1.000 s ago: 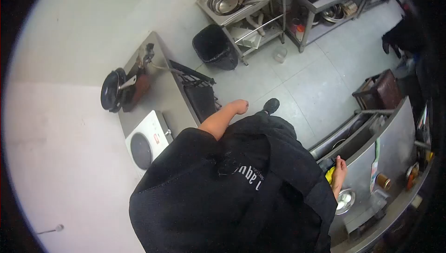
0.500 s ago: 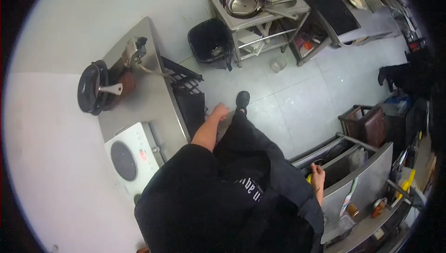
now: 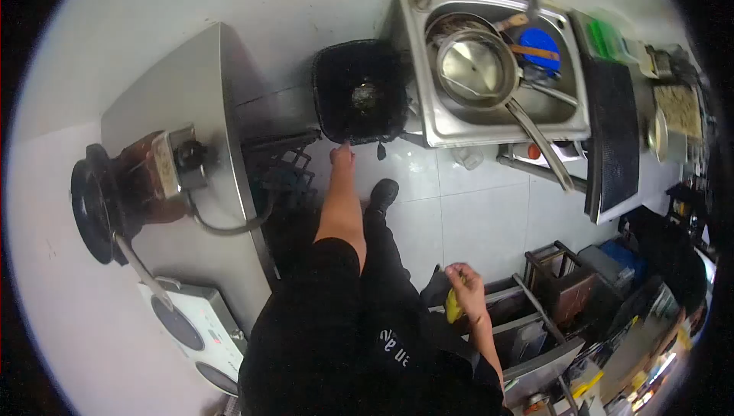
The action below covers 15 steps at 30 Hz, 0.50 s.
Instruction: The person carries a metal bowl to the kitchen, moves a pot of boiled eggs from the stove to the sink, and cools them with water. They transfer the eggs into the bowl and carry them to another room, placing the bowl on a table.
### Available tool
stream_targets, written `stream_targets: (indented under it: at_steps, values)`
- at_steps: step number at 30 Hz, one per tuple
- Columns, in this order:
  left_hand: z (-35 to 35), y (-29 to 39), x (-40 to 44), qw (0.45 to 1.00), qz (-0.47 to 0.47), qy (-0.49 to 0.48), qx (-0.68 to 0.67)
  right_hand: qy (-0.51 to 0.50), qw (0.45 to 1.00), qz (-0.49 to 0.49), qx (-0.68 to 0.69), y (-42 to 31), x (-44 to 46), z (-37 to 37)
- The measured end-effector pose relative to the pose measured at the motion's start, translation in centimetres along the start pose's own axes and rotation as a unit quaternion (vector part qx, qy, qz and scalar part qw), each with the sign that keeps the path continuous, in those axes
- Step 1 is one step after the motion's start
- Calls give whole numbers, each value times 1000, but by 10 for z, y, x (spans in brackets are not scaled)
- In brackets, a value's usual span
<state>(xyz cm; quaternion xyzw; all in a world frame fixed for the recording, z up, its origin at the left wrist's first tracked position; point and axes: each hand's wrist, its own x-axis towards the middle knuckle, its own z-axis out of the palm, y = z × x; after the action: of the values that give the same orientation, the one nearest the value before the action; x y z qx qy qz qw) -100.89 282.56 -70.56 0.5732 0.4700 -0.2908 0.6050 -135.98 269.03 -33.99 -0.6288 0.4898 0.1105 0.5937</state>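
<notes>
My right hand point(image 3: 469, 291) is closed, with its fingertips pinched together at the lower middle. A yellow peel point(image 3: 454, 307), soft and limp-looking, hangs from it; its exact kind is hard to make out. My left hand point(image 3: 343, 157) reaches forward, its fingers loosely curled and nothing visible in them. It lies by the near rim of a black waste bin point(image 3: 325, 102) on the floor; whether it touches the rim I cannot tell. Some pale scraps point(image 3: 364, 95) lie at the bottom of the bin.
Right of the bin stands a steel sink point(image 3: 459, 131) with pans point(image 3: 474, 68) and a blue item point(image 3: 540, 50). A steel table point(image 3: 172, 87) on the left bears a blender-like machine point(image 3: 183, 162) and a white hob point(image 3: 206, 324). Behind my right hand is a cart point(image 3: 554, 362).
I have stepped toward the bin and sink, which now appear larger. My right hand has come away from the cart with the yellow peel. My left hand has moved up to the bin's near edge.
</notes>
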Motion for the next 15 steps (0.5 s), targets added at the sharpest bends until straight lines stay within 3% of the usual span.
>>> stream_targets:
  at_steps: [1, 3, 5, 6, 10, 13, 15]
  values:
    - [9, -2, 14, 999, -8, -13, -41, -21, 997, 43, -64, -11, 6, 2]
    - [31, -2, 21, 995, -23, -19, -92, -55, 994, 38, -91, -16, 16, 2]
    - [51, 17, -8, 989, -58, 122, -56, -60, 991, 59, -104, -25, 26, -5]
    - [45, 6, 11, 994, -39, 94, -50, -58, 990, 74, -104, -28, 31, -9]
    - [-19, -91, 124, 969, 218, -99, 64, -29, 990, 79, -116, -22, 56, -25]
    - [-67, -75, 58, 969, 42, -120, 211, -18, 986, 88, -143, -31, 67, -29]
    - [-103, -99, 34, 975, -9, -80, 208, -31, 987, 81, -133, -39, 73, -24]
